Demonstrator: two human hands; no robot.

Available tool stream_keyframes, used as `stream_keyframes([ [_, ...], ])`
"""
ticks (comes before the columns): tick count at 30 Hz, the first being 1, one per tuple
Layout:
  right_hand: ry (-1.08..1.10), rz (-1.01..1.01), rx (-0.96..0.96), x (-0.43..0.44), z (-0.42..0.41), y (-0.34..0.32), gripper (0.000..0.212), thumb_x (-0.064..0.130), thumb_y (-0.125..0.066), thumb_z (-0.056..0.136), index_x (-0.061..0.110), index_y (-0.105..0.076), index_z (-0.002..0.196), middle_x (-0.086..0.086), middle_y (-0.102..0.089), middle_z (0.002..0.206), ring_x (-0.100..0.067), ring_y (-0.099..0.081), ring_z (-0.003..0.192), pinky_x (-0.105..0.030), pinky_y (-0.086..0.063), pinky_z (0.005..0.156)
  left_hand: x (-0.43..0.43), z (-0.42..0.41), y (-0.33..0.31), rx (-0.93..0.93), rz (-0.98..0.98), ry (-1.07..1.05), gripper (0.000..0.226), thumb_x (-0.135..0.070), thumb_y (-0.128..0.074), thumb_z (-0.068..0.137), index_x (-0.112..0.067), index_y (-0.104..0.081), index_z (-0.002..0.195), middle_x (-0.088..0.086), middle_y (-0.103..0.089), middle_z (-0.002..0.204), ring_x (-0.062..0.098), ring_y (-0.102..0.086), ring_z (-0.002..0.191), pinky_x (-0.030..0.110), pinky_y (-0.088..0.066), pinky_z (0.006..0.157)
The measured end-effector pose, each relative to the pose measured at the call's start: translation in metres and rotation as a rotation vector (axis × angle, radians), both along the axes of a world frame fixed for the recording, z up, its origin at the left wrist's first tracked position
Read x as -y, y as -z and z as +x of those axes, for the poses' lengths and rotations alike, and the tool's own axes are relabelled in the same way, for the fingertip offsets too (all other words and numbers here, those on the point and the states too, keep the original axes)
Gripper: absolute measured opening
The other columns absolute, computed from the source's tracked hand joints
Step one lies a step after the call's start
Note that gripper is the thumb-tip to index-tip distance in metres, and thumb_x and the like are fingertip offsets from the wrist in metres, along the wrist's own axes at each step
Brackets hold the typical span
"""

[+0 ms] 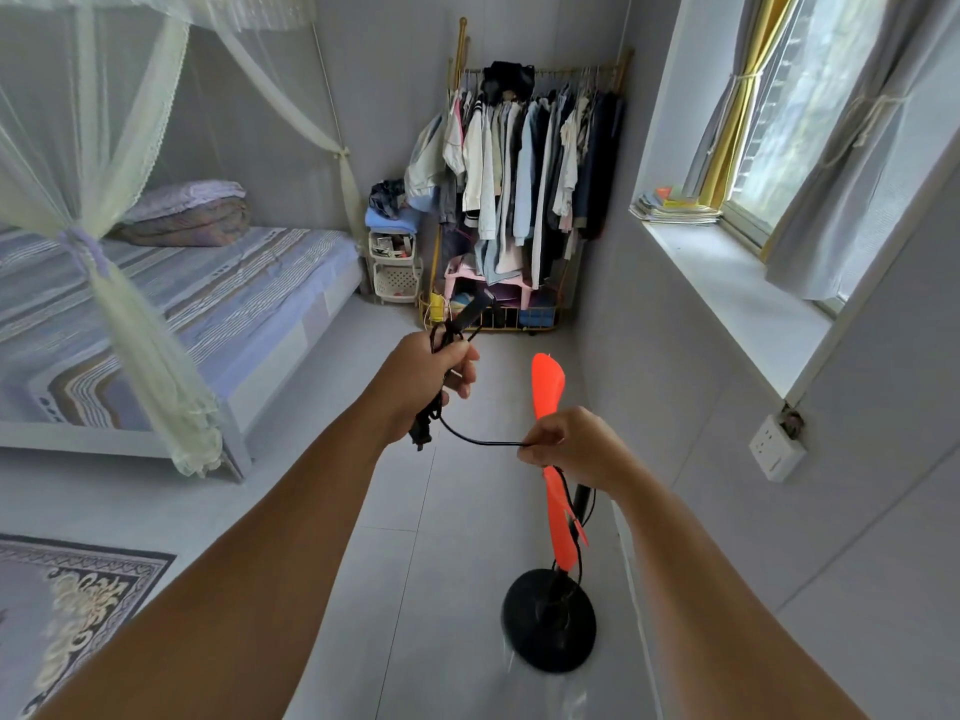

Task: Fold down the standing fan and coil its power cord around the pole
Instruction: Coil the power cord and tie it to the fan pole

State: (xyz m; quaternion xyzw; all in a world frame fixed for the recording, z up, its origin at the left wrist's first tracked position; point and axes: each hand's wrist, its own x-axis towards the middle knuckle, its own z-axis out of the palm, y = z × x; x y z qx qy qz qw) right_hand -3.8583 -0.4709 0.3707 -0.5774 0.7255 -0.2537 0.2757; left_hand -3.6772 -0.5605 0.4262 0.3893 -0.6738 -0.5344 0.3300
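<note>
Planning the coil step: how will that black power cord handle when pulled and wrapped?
Likely floppy: the cord sags in a curve between the left hand and right hand. Probably light and thin, since pinched fingers hold it. It may tangle; the bunch in the left hand looks knotted.

We stand over a pale tiled floor (457, 537). Directly below our right hand (576, 446) sits the fan's round black base (548, 623), flat on the tiles. Far below and left of our left hand (423, 381) a patterned rug (78, 600) lies on the floor. Left of that hand the bed frame (171, 449) rests on the tiles. Beyond both hands, a clothes rack (535, 200) and a white tiered shelf (396, 267) stand on the floor by the back wall.
</note>
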Motion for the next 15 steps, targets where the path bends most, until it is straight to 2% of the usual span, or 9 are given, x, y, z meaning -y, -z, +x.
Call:
stream_keyframes([
  [2,0.036,-0.033,-0.028,-0.001,-0.003,-0.003,0.007,0.023,-0.072,0.085,0.017,-0.074,0.088,0.003,-0.067,0.078,-0.004,-0.06,0.068,-0.014,-0.042,0.055,-0.002,0.002,0.004,0.097,-0.031,0.016,0.023,-0.017,-0.043,0.102,-0.007,-0.061,0.093,0.005,-0.072,0.081,0.016,-0.068,0.068,0.024,-0.04,0.055],
  [4,0.059,-0.082,0.026,0.0,-0.005,-0.008,0.006,0.021,-0.072,0.085,0.016,-0.073,0.086,0.005,-0.066,0.072,0.007,-0.056,0.051,-0.005,-0.035,0.045,-0.003,0.002,0.008,0.166,-0.031,0.059,0.024,-0.019,-0.04,0.103,-0.005,-0.06,0.096,0.005,-0.077,0.088,0.016,-0.074,0.08,0.026,-0.041,0.056],
  [6,0.086,-0.14,0.097,0.001,-0.005,-0.012,0.007,0.02,-0.072,0.085,0.013,-0.074,0.085,0.007,-0.063,0.064,0.01,-0.05,0.041,-0.004,-0.033,0.042,-0.007,0.003,0.01,0.215,-0.014,0.128,0.024,-0.019,-0.039,0.103,-0.005,-0.057,0.095,0.005,-0.078,0.091,0.014,-0.075,0.083,0.028,-0.04,0.057],
  [11,0.14,-0.254,0.21,0.007,-0.003,-0.017,0.006,0.02,-0.076,0.082,0.017,-0.073,0.077,0.004,-0.06,0.059,0.007,-0.051,0.041,-0.009,-0.038,0.046,-0.009,0.003,0.014,0.291,0.057,0.325,0.021,-0.018,-0.038,0.103,-0.006,-0.053,0.093,0.012,-0.077,0.087,0.021,-0.074,0.074,0.023,-0.036,0.051],
  [15,0.176,-0.264,0.19,0.016,-0.001,-0.023,0.012,0.022,-0.077,0.081,0.011,-0.074,0.077,0.003,-0.061,0.057,0.005,-0.05,0.037,-0.009,-0.039,0.043,-0.004,-0.001,0.016,0.35,-0.021,0.352,0.025,-0.021,-0.04,0.103,-0.009,-0.058,0.091,0.003,-0.066,0.063,0.009,-0.055,0.049,0.021,-0.036,0.048],
])
